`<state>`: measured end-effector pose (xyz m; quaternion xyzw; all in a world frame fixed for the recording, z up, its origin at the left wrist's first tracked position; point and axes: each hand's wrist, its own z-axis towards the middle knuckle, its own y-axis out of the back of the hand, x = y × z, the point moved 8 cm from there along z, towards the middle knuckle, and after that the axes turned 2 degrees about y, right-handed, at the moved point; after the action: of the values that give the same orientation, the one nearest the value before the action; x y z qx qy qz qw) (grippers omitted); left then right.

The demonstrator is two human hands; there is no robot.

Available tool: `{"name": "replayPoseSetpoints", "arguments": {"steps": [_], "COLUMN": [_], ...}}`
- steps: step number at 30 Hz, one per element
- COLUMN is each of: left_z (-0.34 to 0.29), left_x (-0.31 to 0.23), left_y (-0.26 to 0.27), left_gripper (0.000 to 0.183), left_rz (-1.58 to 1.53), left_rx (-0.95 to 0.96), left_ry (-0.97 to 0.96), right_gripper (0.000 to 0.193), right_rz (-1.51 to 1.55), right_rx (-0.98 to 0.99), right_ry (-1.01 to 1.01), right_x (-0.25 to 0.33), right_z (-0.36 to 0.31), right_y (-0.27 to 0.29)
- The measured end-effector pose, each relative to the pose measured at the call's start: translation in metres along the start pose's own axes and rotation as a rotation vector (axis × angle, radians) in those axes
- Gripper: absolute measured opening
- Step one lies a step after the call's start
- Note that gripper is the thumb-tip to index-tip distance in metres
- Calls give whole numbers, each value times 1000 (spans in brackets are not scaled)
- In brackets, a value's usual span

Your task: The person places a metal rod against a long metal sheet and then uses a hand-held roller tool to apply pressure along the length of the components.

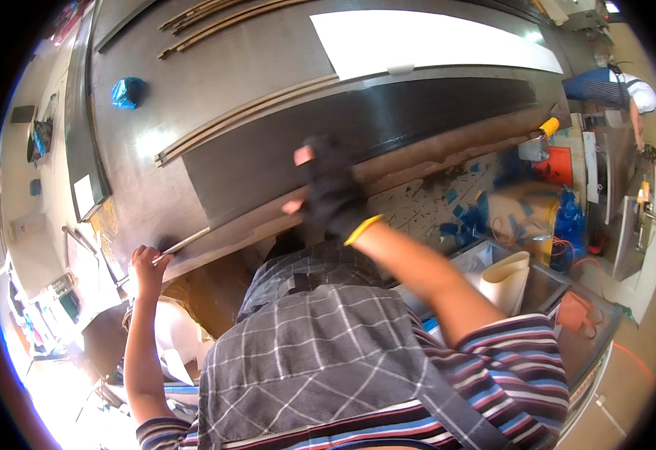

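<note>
My left hand (pixel 148 268) is closed at the table's near left edge, its fingers pinching the end of a thin, light-coloured strip (pixel 191 240). That strip lies slanting along the near edge, close to the corner of a long dark sheet (pixel 245 169). Over the sheet's near edge hovers my right hand (pixel 332 191), in a black fingerless glove and slightly blurred. Two of its bare fingertips show apart, with nothing visible between them; whether it touches the sheet I cannot tell. A yellow band circles that wrist.
Wooden strips (pixel 245 116) border the sheet's far side. Beyond lie a white sheet (pixel 433 41), more strips (pixel 223 22) and a crumpled blue bundle (pixel 125 93). A yellow-handled tool (pixel 549 127) rests at the right. Below stands a grey bin (pixel 549 289); another person (pixel 628 94) bends at far right.
</note>
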<state>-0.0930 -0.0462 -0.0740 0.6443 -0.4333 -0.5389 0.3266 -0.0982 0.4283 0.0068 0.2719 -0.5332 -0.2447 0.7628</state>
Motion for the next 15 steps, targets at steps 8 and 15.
{"name": "replayPoseSetpoints", "arguments": {"steps": [8, 15], "left_z": [-8, -9], "left_x": [-62, -52], "left_y": [21, 13], "left_gripper": [27, 30], "left_rz": [142, 174], "left_rx": [-153, -9], "left_ry": [-234, -288], "right_gripper": [78, 71], "right_rz": [126, -53], "right_rx": [259, -567], "right_ry": [145, -487], "right_x": [138, 17], "right_z": [6, -35], "right_y": [-180, -3]}}
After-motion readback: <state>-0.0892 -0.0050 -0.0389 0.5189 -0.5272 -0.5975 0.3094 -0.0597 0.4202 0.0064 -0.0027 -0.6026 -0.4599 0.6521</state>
